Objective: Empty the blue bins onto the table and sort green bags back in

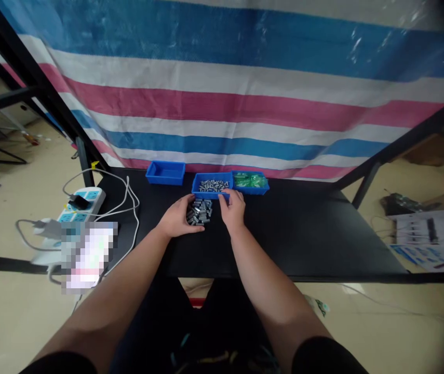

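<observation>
My left hand (176, 217) lies on the black table with thumb and fingers spread around the left side of a pile of short silver metal cylinders (200, 212). Its fingertips come close to the near left corner of a blue bin (206, 195) that contains many small metal pieces (214, 185). At the front right of that bin is my right hand (234, 209), fingers bent over the rim and thumb against the front wall. Some of its fingertips are hidden. To the right, touching the first, a second blue bin (260, 190) contains green, shiny plastic-looking pieces (250, 180).
Another blue bin (166, 181) stands apart at the back left. A white power strip (77, 212) with cables and a blurred-out screen (89, 257) are at the table's left. Behind hangs a striped sheet (222, 109), framed by dark bars (46, 88).
</observation>
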Demonstrator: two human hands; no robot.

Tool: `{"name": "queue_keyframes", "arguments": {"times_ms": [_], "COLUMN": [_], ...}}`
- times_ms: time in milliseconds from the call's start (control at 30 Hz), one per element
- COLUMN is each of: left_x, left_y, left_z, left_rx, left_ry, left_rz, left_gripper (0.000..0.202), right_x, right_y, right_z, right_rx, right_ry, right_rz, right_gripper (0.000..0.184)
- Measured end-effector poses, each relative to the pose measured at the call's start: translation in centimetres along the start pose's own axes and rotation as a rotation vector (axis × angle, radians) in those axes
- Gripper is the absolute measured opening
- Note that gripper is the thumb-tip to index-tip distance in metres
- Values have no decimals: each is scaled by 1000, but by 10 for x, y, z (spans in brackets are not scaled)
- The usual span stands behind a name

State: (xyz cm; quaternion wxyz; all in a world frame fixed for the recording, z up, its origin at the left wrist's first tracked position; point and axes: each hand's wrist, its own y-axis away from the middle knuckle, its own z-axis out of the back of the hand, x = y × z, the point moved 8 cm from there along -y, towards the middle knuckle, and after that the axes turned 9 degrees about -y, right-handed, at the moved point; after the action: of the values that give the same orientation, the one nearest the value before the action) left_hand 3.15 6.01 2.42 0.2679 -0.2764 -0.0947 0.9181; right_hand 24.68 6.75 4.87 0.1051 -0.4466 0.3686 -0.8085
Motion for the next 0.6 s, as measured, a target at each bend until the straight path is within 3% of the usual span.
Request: {"name": "queue_keyframes", "arguments": {"times_ms": [133,300,600], "left_x": [3,-1,-11], "left_y": [-2,-5,-1], "left_z": [0,2,7], "left_rx": [-50,-80,-110], "left_ry": [25,39,-19], "left_rz": [6,-46,-115], "left_gripper": [104,90,99], "right_x": [13,21,16], "right_y": [1,4,1], "right_z": [8,2,7], "right_rx": [-42,-35,-288], "right_ry": [5,-90,-291], "right_rz": [60,108,-95], "right_gripper": [18,16,26]}}
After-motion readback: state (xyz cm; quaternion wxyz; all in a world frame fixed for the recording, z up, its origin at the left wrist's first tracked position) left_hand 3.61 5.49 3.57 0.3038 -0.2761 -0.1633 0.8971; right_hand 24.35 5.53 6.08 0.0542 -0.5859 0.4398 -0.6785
